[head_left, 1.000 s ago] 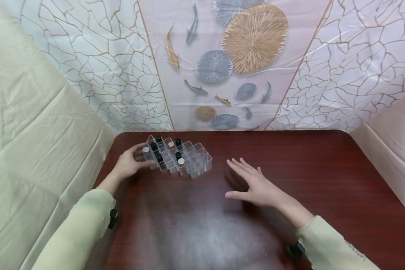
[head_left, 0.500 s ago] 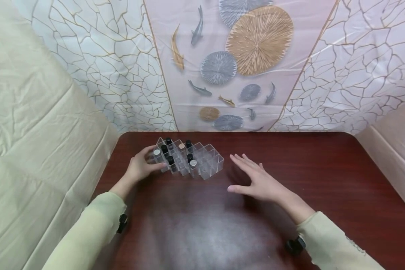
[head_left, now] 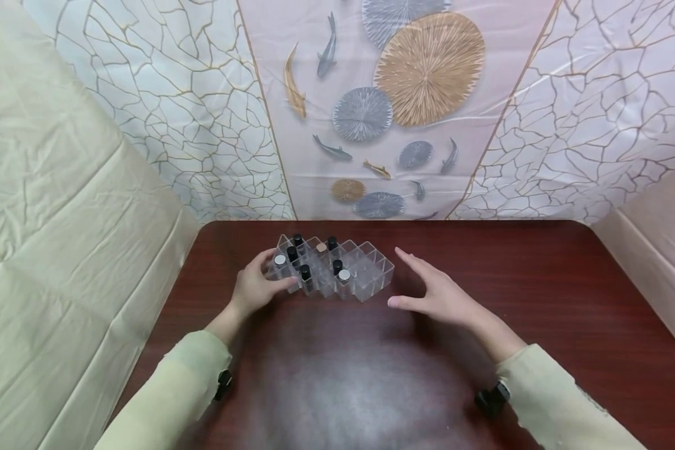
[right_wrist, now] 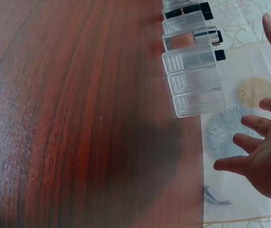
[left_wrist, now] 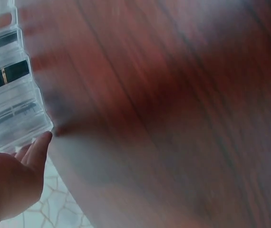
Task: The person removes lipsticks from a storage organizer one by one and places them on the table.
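Note:
A clear plastic lipstick organizer (head_left: 374,265) with stepped diamond-shaped slots stands toward the back of the table. Several lipsticks sit in it, mostly in its left and middle slots: some have black caps (head_left: 305,272), others silvery-white tops (head_left: 344,275), and one a beige top (head_left: 321,248). My left hand (head_left: 257,284) grips the organizer's left end, thumb at the front and fingers behind, partly hidden. In the left wrist view, the thumb and fingertips reach around the clear end wall (left_wrist: 21,130). Just off the right end, my right hand (head_left: 441,292) is spread with nothing in it.
The dark red-brown wooden table (head_left: 343,375) has a glossy reflection in front. Behind it hangs a patterned cloth (head_left: 365,112) with fish and round leaves. Plain cream fabric (head_left: 79,250) walls off the left side, and similar fabric (head_left: 658,231) the right.
My left hand has shifted the organizer to the right along the table, its lipsticks moving with it. The right hand has moved slightly and is now close to the organizer's right end.

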